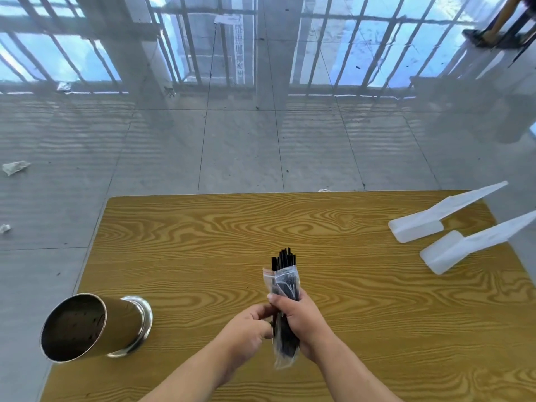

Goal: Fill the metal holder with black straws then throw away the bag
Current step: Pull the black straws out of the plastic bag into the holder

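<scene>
A clear plastic bag (pixel 282 281) full of black straws (pixel 284 258) stands upright above the middle of the wooden table (pixel 203 242). The straw tips poke out of its open top. My right hand (pixel 301 323) grips the bag and straws around the middle. My left hand (pixel 249 329) pinches the bag's left side lower down. The metal holder (pixel 92 326) stands at the table's left edge, its open mouth towards me and nothing visible inside.
Two white plastic scoops (pixel 443 216) lie at the table's far right. Beyond the table is a glossy tiled floor with crumpled paper scraps (pixel 14 167) at the left. A person's foot (pixel 478 36) shows at the top right.
</scene>
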